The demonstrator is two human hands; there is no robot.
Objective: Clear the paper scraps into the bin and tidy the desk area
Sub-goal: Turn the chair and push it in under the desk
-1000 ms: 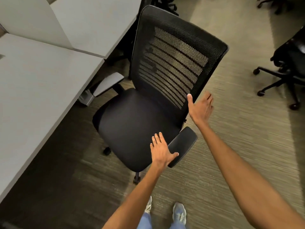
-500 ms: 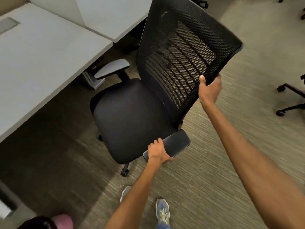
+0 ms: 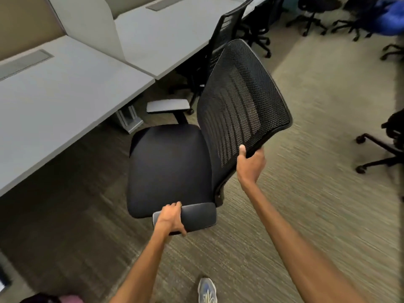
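A black office chair (image 3: 170, 167) with a mesh back stands on the carpet beside a grey desk (image 3: 61, 101), its seat facing the desk. My left hand (image 3: 171, 219) grips the front end of the chair's near armrest (image 3: 196, 217). My right hand (image 3: 251, 165) is closed around the lower right edge of the mesh backrest (image 3: 242, 101). The far armrest (image 3: 167, 105) reaches toward the desk's edge. No paper scraps or bin are in view.
A second grey desk (image 3: 161, 36) with a divider panel lies behind, with another black chair (image 3: 227, 27) tucked at it. More chair bases stand at the right (image 3: 376, 152) and top right (image 3: 310, 16). My shoe (image 3: 206, 289) is on the carpet below.
Both hands went from open, hovering by the chair, to gripping it: left on the armrest, right on the backrest edge. The chair has turned and the view has swung to show more desks.
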